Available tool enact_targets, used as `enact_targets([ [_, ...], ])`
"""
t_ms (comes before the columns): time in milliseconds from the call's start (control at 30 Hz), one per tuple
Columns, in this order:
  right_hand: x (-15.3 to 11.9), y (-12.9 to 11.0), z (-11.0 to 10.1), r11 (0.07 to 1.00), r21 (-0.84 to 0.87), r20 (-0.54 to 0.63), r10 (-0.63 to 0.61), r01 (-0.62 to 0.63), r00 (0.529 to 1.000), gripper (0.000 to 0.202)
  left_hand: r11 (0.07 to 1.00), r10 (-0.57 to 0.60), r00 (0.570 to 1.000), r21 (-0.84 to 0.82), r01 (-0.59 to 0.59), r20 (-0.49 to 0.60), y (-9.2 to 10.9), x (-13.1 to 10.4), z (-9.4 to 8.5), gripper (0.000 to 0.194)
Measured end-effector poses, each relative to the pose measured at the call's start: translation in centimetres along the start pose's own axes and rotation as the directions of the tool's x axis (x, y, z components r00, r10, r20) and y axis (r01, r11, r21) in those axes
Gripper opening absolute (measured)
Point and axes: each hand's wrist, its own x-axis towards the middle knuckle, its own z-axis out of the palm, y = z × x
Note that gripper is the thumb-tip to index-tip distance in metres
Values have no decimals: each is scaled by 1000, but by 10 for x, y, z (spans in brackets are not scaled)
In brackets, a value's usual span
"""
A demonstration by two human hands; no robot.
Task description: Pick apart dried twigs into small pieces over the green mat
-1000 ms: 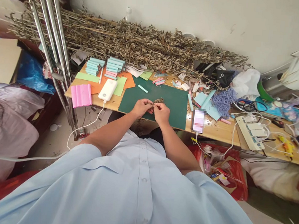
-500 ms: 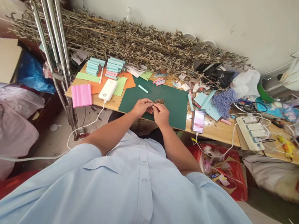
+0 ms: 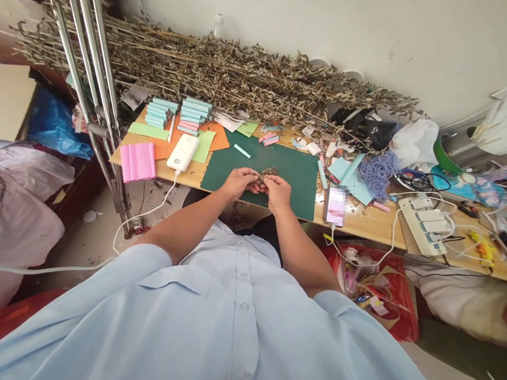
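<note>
Head view, the only one. Your left hand (image 3: 238, 183) and right hand (image 3: 280, 193) face each other over the near part of the green mat (image 3: 299, 189), fingers curled inward, tips close together; cannot tell what, if anything, each pinches. Dried plant clump (image 3: 270, 171) shows over the mat just beyond your fingertips, nearer your right hand; long axis unclear. Blue paper tube (image 3: 242, 150) lies slantwise on the mat's far left. Wooden counter (image 3: 368, 225) extends both sides of the mat: phone (image 3: 336, 207) just right, power bank (image 3: 183, 152) left. Dried stalks (image 3: 230, 71) stretch beyond its far edge, along the wall (image 3: 346, 17).
</note>
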Motion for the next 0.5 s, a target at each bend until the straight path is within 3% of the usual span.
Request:
enact_targets([
  [133, 1, 5, 1, 994, 111, 5, 2, -3, 1000, 23, 999, -1, 1000, -37, 1, 2, 1, -1, 0, 38],
  [333, -3, 3, -3, 985, -91, 59, -141, 146, 988, 30, 999, 35, 998, -2, -35, -42, -5, 0, 1, 37],
  [500, -8, -3, -9, 901, -276, 129, -310, 334, 942, 30, 999, 48, 997, 6, -48, -67, -6, 2, 1, 32],
])
